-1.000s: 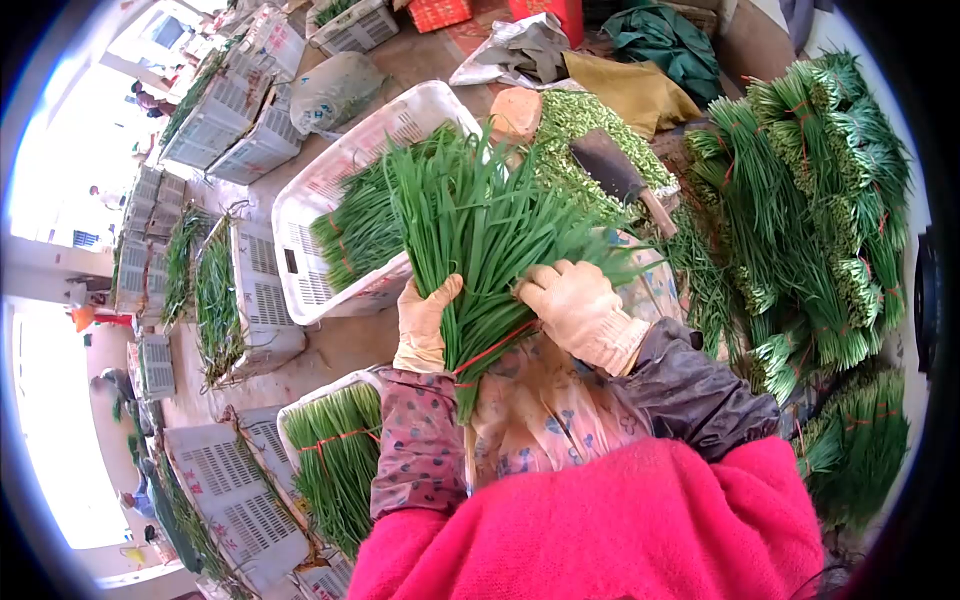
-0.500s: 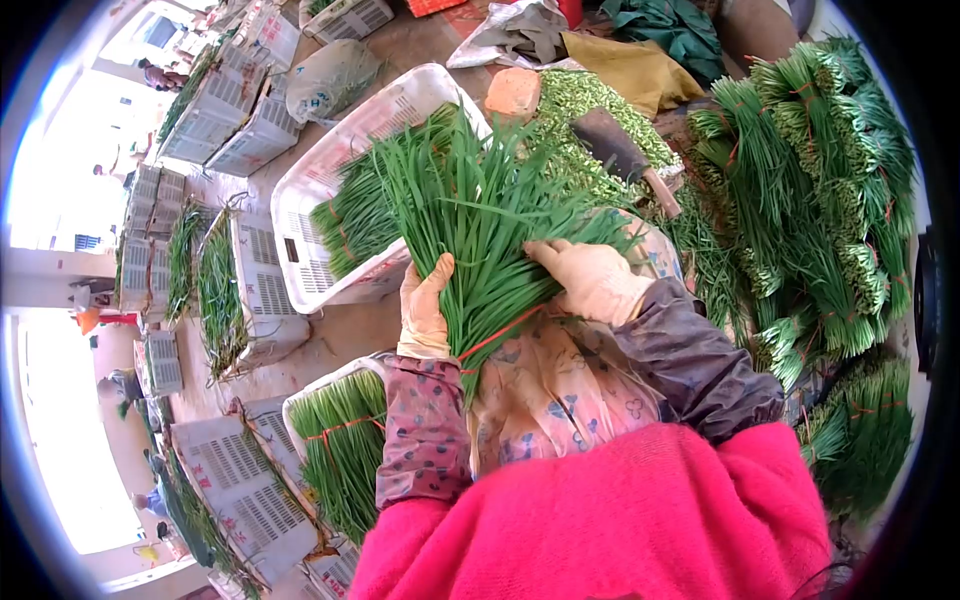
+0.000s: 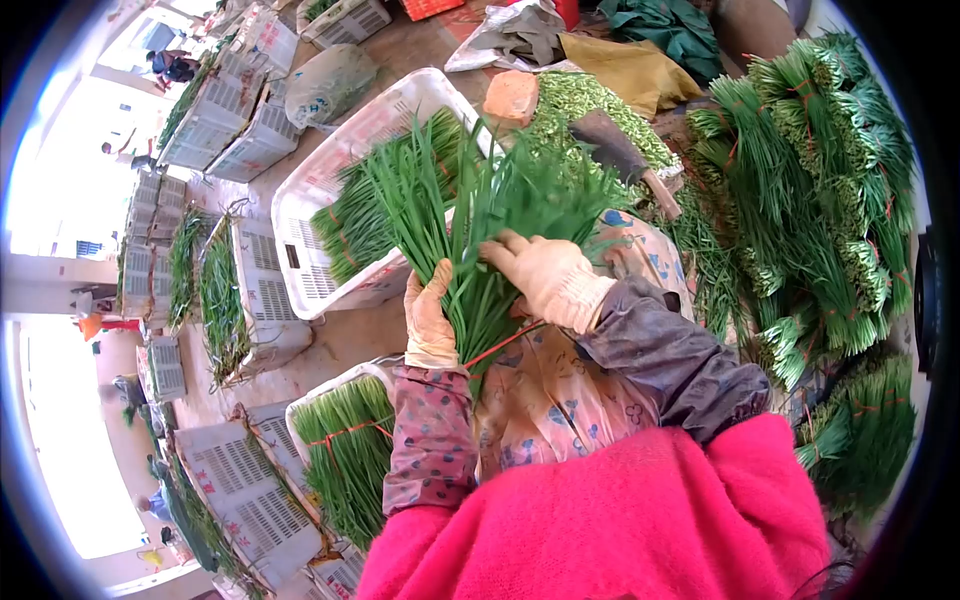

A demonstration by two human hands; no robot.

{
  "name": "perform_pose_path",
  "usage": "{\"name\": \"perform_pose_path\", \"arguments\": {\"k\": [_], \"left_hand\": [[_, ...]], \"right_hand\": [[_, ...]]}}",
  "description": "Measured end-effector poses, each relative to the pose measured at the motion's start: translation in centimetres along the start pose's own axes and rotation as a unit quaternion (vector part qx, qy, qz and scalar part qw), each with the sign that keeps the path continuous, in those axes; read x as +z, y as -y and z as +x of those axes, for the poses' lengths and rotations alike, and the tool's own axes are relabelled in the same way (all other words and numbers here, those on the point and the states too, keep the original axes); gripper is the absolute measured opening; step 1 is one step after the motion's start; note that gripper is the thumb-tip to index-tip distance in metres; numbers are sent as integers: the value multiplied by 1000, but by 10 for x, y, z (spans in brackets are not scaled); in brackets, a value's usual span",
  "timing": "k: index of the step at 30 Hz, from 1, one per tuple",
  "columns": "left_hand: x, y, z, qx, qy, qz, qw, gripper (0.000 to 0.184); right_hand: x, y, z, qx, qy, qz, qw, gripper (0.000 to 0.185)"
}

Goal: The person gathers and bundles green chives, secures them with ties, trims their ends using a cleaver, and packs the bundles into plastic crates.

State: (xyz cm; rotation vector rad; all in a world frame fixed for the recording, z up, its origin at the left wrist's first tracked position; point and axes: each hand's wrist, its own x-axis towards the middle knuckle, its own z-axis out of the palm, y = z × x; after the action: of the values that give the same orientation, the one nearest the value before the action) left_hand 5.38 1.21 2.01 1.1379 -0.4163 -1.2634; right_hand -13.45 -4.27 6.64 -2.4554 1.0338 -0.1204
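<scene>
A loose bunch of garlic chives [image 3: 478, 290] stands over my lap, its leaf tips fanned toward the white crate. My gloved left hand [image 3: 431, 318] is closed round the left side, thumb up against the stalks. On the right side, my gloved right hand [image 3: 545, 280] has its fingers bent into the leaves, which are blurred there; the fingertips are partly hidden. A red band [image 3: 505, 342] crosses the lower stalks below my hands. The bunch's base is partly covered by my left wrist. A patterned apron [image 3: 560, 400] lies beneath.
Tied chives lie in a white crate [image 3: 300, 290] ahead and a smaller crate [image 3: 375, 372] at left. A cleaver [image 3: 610, 145] rests on chopped stalk ends [image 3: 570, 95] beside an orange block [image 3: 511, 98]. Bundles [image 3: 800, 200] are stacked at right. Grey crates [image 3: 240, 480] and distant people are leftward.
My right hand has moved left, closer to my left hand, and the right-hand leaves have swung and blurred. My left hand has shifted slightly down. The leaves now part in the middle.
</scene>
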Motion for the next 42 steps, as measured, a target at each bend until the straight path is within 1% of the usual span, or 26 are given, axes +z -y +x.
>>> {"name": "perform_pose_path", "arguments": {"k": [1,3,6,8,9,10,11,12,15,16,17,19,20,21,23,25,27,29,30,31,33,35,37,39,41,42], "left_hand": [[-2,2,1,2,-2,1,1000,30],[-11,10,3,6,-13,12,1000,29],[2,1,-6,10,24,54,998,28],[21,-5,-26,-27,76,143,986,28],[23,-5,-36,-36,150,257,954,38],[25,-8,-45,72,254,391,882,45],[32,-15,-54,177,346,506,770,52],[40,-23,-57,159,421,506,736,67],[32,-20,-46,178,382,486,766,71],[27,-12,-27,168,350,451,804,79],[44,-42,-23,223,299,675,637,99],[43,-30,-1,189,290,677,649,120],[31,-13,15,187,295,678,647,120],[13,11,33,95,362,551,746,126],[14,24,41,-5,421,403,813,132],[13,32,42,64,420,501,754,134],[24,34,24,59,415,533,735,130],[24,47,15,-61,322,410,851,120],[20,49,18,-35,316,453,833,109],[26,47,12,-38,299,421,856,98],[17,50,17,-27,272,460,845,87],[16,47,19,-37,263,455,850,79],[18,43,18,-43,253,453,853,72],[19,40,19,-40,256,441,859,61],[13,45,23,-28,259,428,866,57],[13,46,23,-18,258,414,873,53]], "right_hand": [[2,-1,4,63,84,10,994,80],[3,-3,2,66,115,-4,991,81],[6,-11,-14,33,19,-19,999,73],[5,-18,-16,66,66,-30,995,75],[3,-23,-17,96,113,-38,988,77],[-5,-32,-7,109,273,-38,955,74],[-8,-35,-6,115,322,-45,939,73],[-6,-38,-14,121,319,-50,939,72],[1,-44,-30,130,283,-49,949,70],[3,-45,-35,132,260,-44,956,69],[7,-45,-39,130,227,-41,964,68],[12,-45,-45,129,167,-35,977,67],[13,-46,-47,128,135,-34,982,66],[15,-47,-50,127,107,-34,985,65],[14,-53,-56,133,50,-35,989,64],[12,-63,-63,150,-12,-48,988,62],[8,-81,-77,186,-88,-83,975,61],[4,-107,-99,242,-172,-125,947,59],[1,-122,-112,278,-217,-140,925,59],[-1,-137,-126,314,-259,-147,902,58],[-5,-162,-152,371,-328,-75,866,56],[-7,-177,-172,373,-382,112,838,53],[-18,-156,-181,287,-408,253,829,32],[-39,-102,-180,259,-317,402,819,20],[-39,-73,-176,224,-197,403,865,20],[-27,-65,-171,212,-179,444,852,22]]}}
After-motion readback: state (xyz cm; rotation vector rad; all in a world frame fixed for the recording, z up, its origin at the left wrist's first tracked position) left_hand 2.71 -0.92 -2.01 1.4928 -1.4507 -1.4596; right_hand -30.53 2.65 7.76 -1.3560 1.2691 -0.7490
